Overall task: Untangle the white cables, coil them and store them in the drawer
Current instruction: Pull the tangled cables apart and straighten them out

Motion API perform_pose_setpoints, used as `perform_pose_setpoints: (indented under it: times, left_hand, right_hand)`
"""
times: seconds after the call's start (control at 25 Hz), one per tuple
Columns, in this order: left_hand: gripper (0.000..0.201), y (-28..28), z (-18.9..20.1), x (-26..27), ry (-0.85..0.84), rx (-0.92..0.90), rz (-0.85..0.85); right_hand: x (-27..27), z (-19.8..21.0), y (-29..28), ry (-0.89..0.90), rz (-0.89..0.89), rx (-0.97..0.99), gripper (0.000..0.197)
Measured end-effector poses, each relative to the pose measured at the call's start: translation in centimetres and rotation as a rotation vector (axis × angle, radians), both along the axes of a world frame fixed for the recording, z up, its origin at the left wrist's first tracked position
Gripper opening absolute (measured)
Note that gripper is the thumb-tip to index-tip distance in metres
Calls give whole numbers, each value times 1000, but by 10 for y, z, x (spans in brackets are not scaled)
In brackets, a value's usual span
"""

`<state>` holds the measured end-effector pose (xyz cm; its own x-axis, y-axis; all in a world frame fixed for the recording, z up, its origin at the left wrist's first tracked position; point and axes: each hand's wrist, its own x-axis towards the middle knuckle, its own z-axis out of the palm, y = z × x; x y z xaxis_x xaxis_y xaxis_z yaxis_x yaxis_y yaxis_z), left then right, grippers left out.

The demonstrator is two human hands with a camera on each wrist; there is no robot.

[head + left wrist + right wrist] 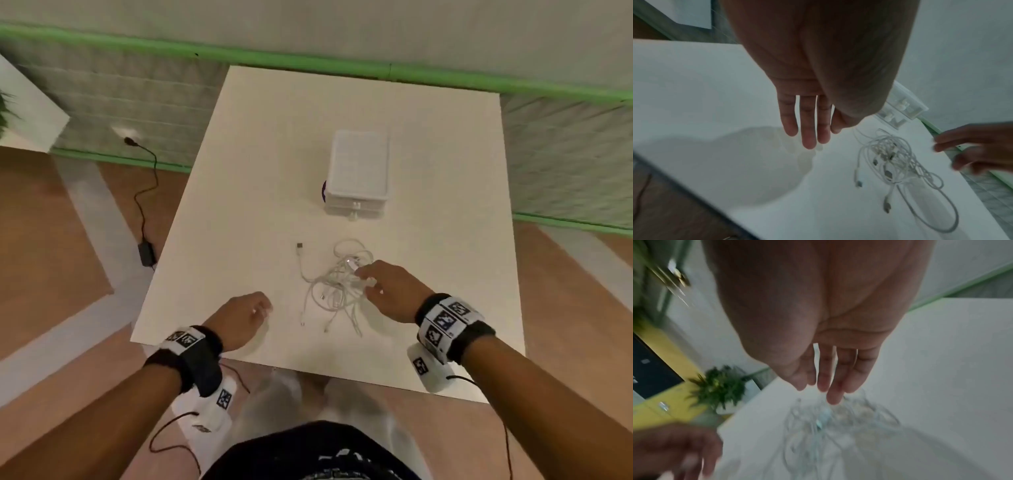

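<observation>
A tangle of white cables [337, 284] [894, 160] [838, 423] lies on the white table [260, 171], with loose plug ends trailing toward me. A small white drawer unit [358, 174] [902, 108] stands behind it with both drawers closed. My right hand [368, 279] [826, 391] hovers over the right side of the tangle, fingers extended down, holding nothing I can make out. To the left of the cables my left hand [262, 310] [809, 139] is above the bare table with straight fingers, holding nothing.
The table's near edge [308, 371] is just in front of my body. A black power adapter and cord [147, 253] lie on the wooden floor at left. A potted plant [719, 386] stands beyond the table in the right wrist view.
</observation>
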<state>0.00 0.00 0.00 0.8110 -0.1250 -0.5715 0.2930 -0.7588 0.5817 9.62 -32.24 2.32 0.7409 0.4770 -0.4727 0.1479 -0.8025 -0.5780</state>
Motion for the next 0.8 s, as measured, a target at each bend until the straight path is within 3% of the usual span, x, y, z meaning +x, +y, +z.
perform_pose_setpoints:
  times: [0.2, 0.48, 0.64, 0.8]
  left_hand:
    - [24, -42, -13, 38, -40, -56, -8]
    - [46, -82, -31, 55, -59, -64, -41]
    - [22, -76, -42, 63, -37, 118, -113]
    - [15, -68, -49, 62, -61, 121, -24]
  right_hand:
    - [-21, -40, 24, 61, 59, -200, 52]
    - [-28, -50, 24, 32, 76, -276, 25]
    - [-27, -50, 19, 1, 109, -286, 29]
    - [-26, -45, 6, 26, 79, -239, 28]
